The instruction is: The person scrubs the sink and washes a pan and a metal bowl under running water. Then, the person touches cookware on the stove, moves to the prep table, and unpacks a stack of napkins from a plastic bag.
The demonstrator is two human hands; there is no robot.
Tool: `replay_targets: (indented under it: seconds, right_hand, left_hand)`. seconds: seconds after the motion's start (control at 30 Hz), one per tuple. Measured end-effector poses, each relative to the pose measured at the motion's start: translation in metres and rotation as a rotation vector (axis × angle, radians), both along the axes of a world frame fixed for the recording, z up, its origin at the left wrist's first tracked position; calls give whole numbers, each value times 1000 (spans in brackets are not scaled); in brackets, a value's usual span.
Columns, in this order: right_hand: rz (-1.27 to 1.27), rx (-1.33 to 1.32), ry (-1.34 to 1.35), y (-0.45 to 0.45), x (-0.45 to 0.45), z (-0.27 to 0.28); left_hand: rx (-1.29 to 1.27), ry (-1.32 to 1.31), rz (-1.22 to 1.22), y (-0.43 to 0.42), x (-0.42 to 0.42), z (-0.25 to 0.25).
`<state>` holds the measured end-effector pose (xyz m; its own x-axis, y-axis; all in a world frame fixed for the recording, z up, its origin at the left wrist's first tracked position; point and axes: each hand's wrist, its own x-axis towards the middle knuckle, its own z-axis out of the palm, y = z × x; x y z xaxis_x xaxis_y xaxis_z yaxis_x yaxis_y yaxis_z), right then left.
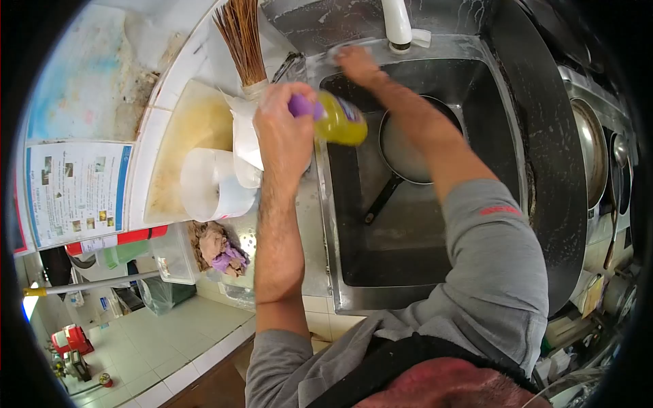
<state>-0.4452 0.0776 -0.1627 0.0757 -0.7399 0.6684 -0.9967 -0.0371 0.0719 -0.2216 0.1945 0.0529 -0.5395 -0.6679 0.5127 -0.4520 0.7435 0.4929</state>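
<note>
My left hand (284, 119) is wrapped round the purple-capped end of a bottle of yellow liquid (340, 121). The bottle lies tilted, nearly sideways, over the sink's left edge. My right hand (358, 64) reaches across the sink to its back left corner, beside the rim. Motion blurs its fingers, and a pale smear next to them is too unclear to name. Below my right forearm, a frying pan (401, 153) with a black handle (383, 199) rests in the sink basin (415, 255); the forearm covers part of it.
A white faucet (398, 24) stands at the sink's back edge. Left of the sink are a stick brush (241, 41), a white tub (211, 185) and crumpled brown and purple cloths (221, 250). Metal pans (590, 153) line the right side.
</note>
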Motion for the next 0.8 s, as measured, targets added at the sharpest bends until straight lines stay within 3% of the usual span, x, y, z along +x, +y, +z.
replay_targets:
  seconds: [0.07,0.27,0.33,0.43,0.57,0.63,0.67,0.7,0.73,0.77,0.8]
  right_hand:
    - [-43,66,-19,12,-46,-9]
    - [-317,88,-67,39,-12,6]
    - [-97,55,-312,75,-18,8]
    - [-38,-417,-795,140,-51,21]
    - [-353,-891,-518,167,-146,117]
    - [-421,-753,-683,139,-181,148]
    - [-166,-564,-1244,129,-153,164]
    - [-473,-371,-720,59,-190,107]
    - [-379,16,-381,60,-167,128]
    - [-103,-458,-293,47,-152,133]
    - [-9,-309,-165,47,-149,134]
  left_hand:
    - [-55,33,24,-26,-13,4]
    - [-214,30,51,-113,-66,-21]
    - [-188,58,111,-132,-77,-33]
    - [-117,47,206,-168,-83,-53]
    - [-194,-15,197,-165,-89,-60]
    - [-165,154,189,-117,-88,-55]
    - [-210,114,162,-94,-85,-60]
    - [-252,75,131,-69,-83,-67]
    - [-253,21,72,-48,-80,-80]
    - [-252,-35,15,-31,-71,-96]
    - [-159,-52,-60,-11,-56,-107]
